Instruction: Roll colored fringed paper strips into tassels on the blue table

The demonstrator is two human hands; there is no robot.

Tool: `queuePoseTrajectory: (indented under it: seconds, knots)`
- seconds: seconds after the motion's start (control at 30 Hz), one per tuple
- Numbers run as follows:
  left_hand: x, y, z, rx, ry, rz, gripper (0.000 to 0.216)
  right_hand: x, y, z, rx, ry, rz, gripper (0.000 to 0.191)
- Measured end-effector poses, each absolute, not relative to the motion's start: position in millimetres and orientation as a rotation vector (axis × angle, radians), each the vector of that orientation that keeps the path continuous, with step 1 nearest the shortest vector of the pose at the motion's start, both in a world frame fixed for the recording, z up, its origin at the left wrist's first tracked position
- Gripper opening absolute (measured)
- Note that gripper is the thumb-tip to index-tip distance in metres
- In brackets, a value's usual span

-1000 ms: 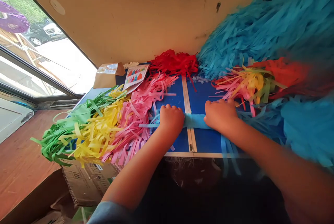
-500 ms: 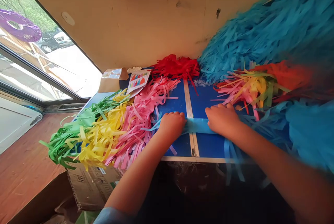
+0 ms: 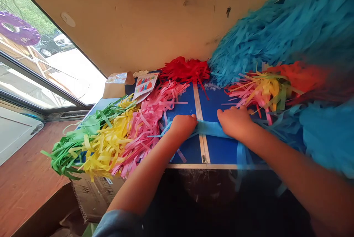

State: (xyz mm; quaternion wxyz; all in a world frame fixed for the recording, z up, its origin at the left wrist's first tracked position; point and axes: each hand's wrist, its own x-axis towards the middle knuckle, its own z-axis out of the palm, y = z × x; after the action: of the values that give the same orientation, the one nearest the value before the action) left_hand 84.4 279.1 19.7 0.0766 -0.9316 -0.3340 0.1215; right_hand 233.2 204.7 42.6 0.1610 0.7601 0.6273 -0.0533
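A band of blue tissue paper (image 3: 211,128) with fringed ends stretches between my two hands, just above the blue tabletop (image 3: 188,154). My left hand (image 3: 184,124) is closed around its left part, and loose strips stick out beyond it. Around the right part my right hand (image 3: 235,121) is closed too, with strips hanging down past the table's front edge. Left of my left hand lies a pile of pink fringe (image 3: 149,115). Behind my right hand is a mixed bunch of pink, yellow and green strips (image 3: 272,89).
Yellow fringe (image 3: 107,137) and green fringe (image 3: 74,148) lie farther left. Red fringe (image 3: 185,69) and a large blue heap (image 3: 271,34) rest against the wall. A printed card (image 3: 146,83) stands near a brown packet (image 3: 117,85). A cardboard box (image 3: 95,194) sits below the table's left end.
Both hands keep hold of the blue paper. The band slopes slightly more down to the right, and the strips hanging from its right end have shifted. The view has moved slightly.
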Motion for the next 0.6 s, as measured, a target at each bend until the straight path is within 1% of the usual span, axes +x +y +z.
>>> queuePoseTrajectory:
  seconds: [0.13, 0.27, 0.37, 0.47, 0.6]
  knots:
    - [82, 280, 26, -2.795, -0.868, 0.287, 0.021, 232, 206, 42, 2.182, 1.81, -0.146, 0.042]
    - [66, 260, 39, -2.723, -0.94, -0.044, 0.021, 237, 203, 39, 2.167, 1.889, -0.138, 0.04]
    - [55, 234, 34, -2.821, -0.791, -0.204, 0.023, 243, 200, 37, 2.14, 1.973, -0.144, 0.033]
    - [55, 213, 19, -2.911, -0.619, -0.273, 0.032, 249, 198, 35, 2.11, 2.036, -0.161, 0.029]
    - [67, 207, 7, -2.997, -0.778, -0.123, 0.065, 251, 196, 32, 2.082, 2.112, -0.148, 0.027]
